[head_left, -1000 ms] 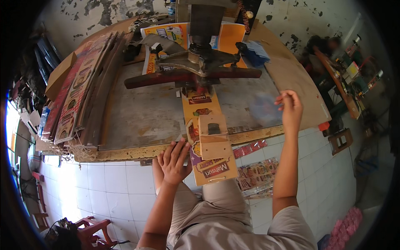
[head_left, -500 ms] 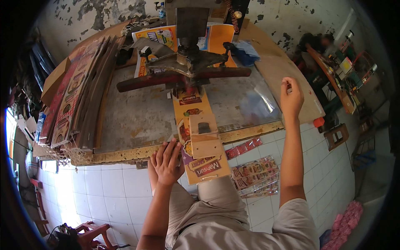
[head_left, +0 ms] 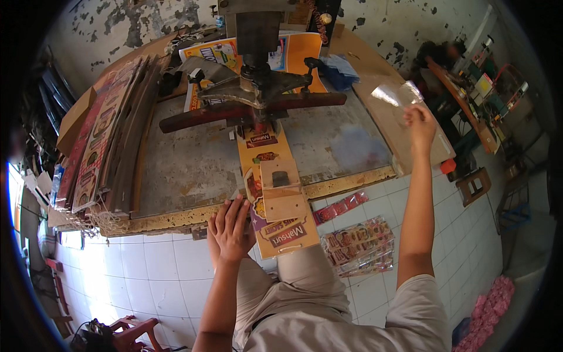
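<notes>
My right hand, fingers pinched, is raised over the right side of the table with a shiny clear plastic sheet at its fingertips. My left hand lies with outstretched fingers at the table's front edge, beside a long yellow printed board. The board runs from under the press head out over my lap. On top of it sits a small wooden block with a dark patch. Above the board's far end stands the metal press with its red crossbar.
Stacked printed boards with strings fill the table's left side. A blue plastic packet lies at the back right. Printed sachet strips lie on the tiled floor. A red stool is at lower left; another person is at far right.
My right hand has moved outward to the right, and the clear plastic sheet has gone from over the tabletop to beyond my fingertips. My left hand stays by the board.
</notes>
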Available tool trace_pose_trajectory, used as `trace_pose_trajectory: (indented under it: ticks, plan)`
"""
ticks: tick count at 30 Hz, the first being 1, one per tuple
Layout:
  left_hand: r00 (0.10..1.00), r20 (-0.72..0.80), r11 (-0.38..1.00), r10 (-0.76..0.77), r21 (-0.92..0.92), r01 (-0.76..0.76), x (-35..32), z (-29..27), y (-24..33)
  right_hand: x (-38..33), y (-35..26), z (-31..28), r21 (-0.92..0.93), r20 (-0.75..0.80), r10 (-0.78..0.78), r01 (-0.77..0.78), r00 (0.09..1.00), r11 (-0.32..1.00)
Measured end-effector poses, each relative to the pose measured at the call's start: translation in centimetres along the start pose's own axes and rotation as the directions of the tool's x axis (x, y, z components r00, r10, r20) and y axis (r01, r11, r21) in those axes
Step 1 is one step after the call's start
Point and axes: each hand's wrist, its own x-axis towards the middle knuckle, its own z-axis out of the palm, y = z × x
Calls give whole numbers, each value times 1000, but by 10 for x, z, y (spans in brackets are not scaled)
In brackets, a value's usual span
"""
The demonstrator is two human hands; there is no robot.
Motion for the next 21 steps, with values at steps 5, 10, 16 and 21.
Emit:
trace_pose_trajectory:
  ticks: [5,10,16,21]
  plan:
    - [1000,8,1000,-6,2,6,0,1,1,-20,-3,2,-62,-143,-298,292,944,954]
    - [1000,7,999,-18,26,18,-2,3,0,-139,16,24,-451,162,-633,628,757,634]
    - [1000,4,1000,11,5,-11,0,-1,-2,-150,38,36,-484,176,-487,506,856,714]
    - [1000,12,1000,25,4,-25,-5,-3,-5,-154,35,41,-413,47,-297,289,954,864]
